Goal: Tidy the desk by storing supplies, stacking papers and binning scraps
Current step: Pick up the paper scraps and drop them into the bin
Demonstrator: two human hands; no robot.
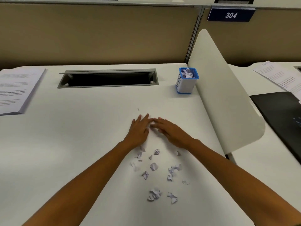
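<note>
- Our left hand [138,130] and right hand [171,132] lie flat on the white desk [81,144], fingers straight, gripping nothing.
- Small crumpled white paper scraps [154,166] lie scattered between our forearms, well apart from the blue-rimmed white pot [187,82].
- We judge them feather-light and soft; scoop from the sides.

About thirteen paper scraps [154,166] are lying loose toward the near edge of the desk [81,136], though blur is making a few clumps hard to separate. One blue-rimmed cup [186,82] is standing at the far right corner, holding several more crumpled bits. One stack of papers [14,90] is sitting at the left edge. One cable slot [107,78] is lying open along the far edge. Two hands are resting mid-desk: the left hand [138,129] and the right hand [172,132].
</note>
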